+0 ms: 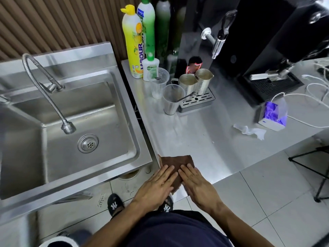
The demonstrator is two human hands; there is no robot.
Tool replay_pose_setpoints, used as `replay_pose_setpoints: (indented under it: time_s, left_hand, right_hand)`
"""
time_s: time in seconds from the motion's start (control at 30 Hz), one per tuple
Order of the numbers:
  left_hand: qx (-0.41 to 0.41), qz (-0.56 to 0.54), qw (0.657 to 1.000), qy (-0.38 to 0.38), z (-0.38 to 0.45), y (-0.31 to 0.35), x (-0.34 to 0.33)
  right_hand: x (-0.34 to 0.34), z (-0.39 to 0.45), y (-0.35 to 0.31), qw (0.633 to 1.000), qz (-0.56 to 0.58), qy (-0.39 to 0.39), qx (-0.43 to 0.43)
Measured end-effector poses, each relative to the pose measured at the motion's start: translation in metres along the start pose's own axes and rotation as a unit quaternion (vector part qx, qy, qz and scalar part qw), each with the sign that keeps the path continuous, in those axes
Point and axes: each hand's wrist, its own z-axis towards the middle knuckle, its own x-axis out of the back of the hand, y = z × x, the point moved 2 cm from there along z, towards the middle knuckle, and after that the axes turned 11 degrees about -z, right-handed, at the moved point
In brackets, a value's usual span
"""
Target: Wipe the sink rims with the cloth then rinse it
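A brown cloth lies flat on the front left corner of the steel counter, just right of the sink. My left hand and my right hand both rest palm down on the cloth's near part, fingers stretched out and side by side. The steel sink stands to the left, its basin dry-looking, with a drain in the middle. A flexible tap bends over the basin and no water runs from it.
Detergent bottles, plastic cups, steel cups on a drip tray stand at the counter's back. A black coffee machine, a tissue box, a crumpled tissue and white cables lie to the right.
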Motion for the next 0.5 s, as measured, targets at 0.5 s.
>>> replay_pose_setpoints:
  time_s: [0.5]
  left_hand:
    - [-0.037,-0.042,0.998,-0.021,-0.011,-0.005,0.011]
  right_hand:
    - [0.02,-0.003,0.001,0.999,0.037,0.033,0.014]
